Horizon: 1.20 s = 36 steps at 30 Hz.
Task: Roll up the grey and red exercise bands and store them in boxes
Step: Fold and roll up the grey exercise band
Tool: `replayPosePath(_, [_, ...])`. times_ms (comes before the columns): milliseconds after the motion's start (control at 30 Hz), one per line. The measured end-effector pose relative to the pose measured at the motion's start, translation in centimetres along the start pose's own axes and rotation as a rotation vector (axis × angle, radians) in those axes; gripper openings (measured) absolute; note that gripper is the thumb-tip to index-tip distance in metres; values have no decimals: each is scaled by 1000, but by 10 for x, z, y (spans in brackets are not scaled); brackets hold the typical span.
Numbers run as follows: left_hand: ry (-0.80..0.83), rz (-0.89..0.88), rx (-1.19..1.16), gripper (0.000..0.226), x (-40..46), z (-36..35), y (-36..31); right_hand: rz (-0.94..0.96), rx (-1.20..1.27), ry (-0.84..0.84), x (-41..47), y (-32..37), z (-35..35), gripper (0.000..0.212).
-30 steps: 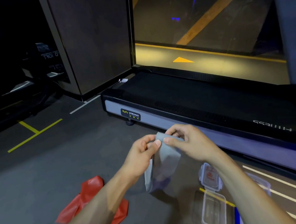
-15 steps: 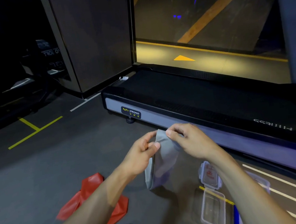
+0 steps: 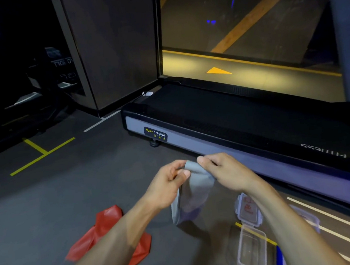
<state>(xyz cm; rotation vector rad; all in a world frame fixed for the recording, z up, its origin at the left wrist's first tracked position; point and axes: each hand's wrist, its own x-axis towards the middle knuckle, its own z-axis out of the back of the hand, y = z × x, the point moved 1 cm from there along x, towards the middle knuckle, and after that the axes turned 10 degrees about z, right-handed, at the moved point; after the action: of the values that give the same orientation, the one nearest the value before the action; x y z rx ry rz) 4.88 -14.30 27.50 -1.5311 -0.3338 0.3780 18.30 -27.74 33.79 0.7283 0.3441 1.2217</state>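
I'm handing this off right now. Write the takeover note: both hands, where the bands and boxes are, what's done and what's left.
Left hand: pinches the top edge of the grey band.
Right hand: pinches the same top edge beside it; the band hangs below both hands, above the floor.
Red band: crumpled on the floor to the left, not rolled.
Open clear box: on the floor to the right, nothing in it; its lid lies just beyond it. A second clear box is partly hidden behind the right forearm.
Done: nothing stored yet.
Left: roll and box the grey band, then the red one.
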Motion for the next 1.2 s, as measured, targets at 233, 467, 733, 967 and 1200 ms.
replayPosePath(233, [35,23,-47,21,0,-3,-2,62,-1,-42,-2,-6,0,17])
replayPosePath(467, [102,-1,-73,31,-2,-3,-2,20,-6,-45,-2,-9,-2,17])
replayPosePath(733, [89,23,-11,44,1,1,4,37,16,24,-3,-3,-1,13])
replayPosePath(967, [101,-29,-47,31,-3,-1,0,17,33,73,-4,-2,0,22])
replayPosePath(1200, [40,-9,-55,17,-3,0,0,32,175,2,-4,-10,-2,30])
